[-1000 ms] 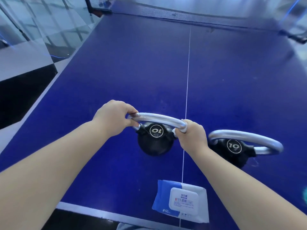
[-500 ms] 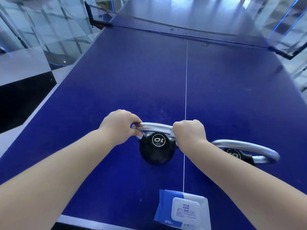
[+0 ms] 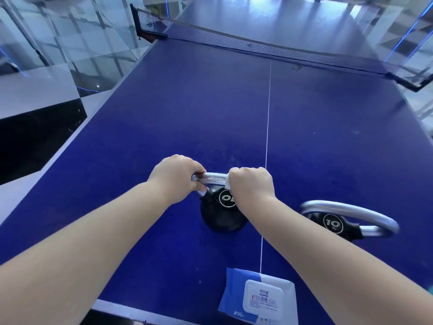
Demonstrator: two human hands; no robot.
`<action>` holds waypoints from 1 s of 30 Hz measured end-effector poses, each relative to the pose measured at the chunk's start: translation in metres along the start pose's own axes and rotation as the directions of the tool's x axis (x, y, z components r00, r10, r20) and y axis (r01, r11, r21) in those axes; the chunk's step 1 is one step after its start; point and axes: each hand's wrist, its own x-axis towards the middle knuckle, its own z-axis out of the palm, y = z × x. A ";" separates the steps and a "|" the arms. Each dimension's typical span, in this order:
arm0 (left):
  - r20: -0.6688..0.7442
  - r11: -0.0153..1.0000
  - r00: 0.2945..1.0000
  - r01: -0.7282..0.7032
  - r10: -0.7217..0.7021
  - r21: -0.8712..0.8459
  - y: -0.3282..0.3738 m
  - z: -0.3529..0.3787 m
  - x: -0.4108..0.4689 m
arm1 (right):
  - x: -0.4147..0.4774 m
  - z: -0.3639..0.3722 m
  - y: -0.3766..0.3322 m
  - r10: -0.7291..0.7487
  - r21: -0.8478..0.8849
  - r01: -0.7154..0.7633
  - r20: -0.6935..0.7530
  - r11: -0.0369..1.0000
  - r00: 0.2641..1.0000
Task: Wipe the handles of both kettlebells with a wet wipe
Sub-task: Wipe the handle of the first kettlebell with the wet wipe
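Observation:
Two black kettlebells marked 10 with silver handles stand on the blue table. The left kettlebell (image 3: 222,214) has its handle (image 3: 214,178) gripped at the left end by my left hand (image 3: 177,175). My right hand (image 3: 251,184) is closed around the same handle a short way to the right, with a white wet wipe (image 3: 227,182) showing at the edge of its fingers. The bare stretch of handle between my hands glistens with droplets. The right kettlebell (image 3: 332,225) stands untouched, its handle (image 3: 351,211) free.
A blue and white pack of wet wipes (image 3: 260,299) lies near the table's front edge (image 3: 112,306). A white centre line runs up the table to the net (image 3: 269,49) at the far end. Glass panels and a dark floor lie to the left.
My right hand with the wipe has slid leftward along the left kettlebell's handle, closing the gap to my left hand. The camera has tilted up, showing more of the net.

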 end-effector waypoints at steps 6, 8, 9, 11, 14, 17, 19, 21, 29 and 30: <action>0.006 1.000 1.000 0.013 -0.013 -0.010 0.001 0.001 0.000 | -0.007 -0.004 0.006 0.022 0.052 -0.022 -0.014 0.998 1.000; 0.008 1.000 1.000 0.014 -0.014 -0.015 0.001 0.002 0.000 | -0.008 -0.003 0.009 0.030 0.068 -0.029 -0.019 0.997 0.999; 0.009 1.000 1.000 0.015 -0.015 -0.016 0.002 0.002 0.000 | -0.009 -0.002 0.011 0.035 0.077 -0.034 -0.020 0.996 0.999; 0.006 1.000 1.000 0.014 -0.014 -0.014 0.002 0.002 -0.001 | -0.010 0.002 0.016 0.047 0.077 -0.045 -0.022 0.996 0.999; -0.008 1.000 1.000 0.004 -0.004 -0.012 0.002 0.003 -0.002 | -0.014 0.010 0.025 0.081 0.091 -0.079 -0.017 0.993 0.997; -0.009 1.000 1.000 -0.003 0.003 -0.015 0.001 0.004 -0.003 | -0.020 0.021 0.037 0.174 0.156 -0.176 0.030 0.972 0.984; -0.007 1.000 1.000 -0.006 0.006 -0.021 0.001 0.004 -0.003 | -0.023 0.029 0.045 0.248 0.231 -0.263 0.091 0.937 0.964; -0.007 1.000 1.000 -0.012 0.012 -0.019 0.001 0.004 -0.003 | -0.024 0.038 0.051 0.315 0.351 -0.352 0.160 0.868 0.936; -0.019 0.999 0.999 -0.031 0.031 -0.021 0.000 0.005 -0.002 | -0.033 0.069 0.050 0.423 0.700 -0.421 0.185 0.576 0.887; -0.023 0.999 0.999 -0.033 0.033 -0.023 -0.001 0.006 -0.001 | -0.034 0.073 0.048 0.449 0.759 -0.423 0.194 0.495 0.872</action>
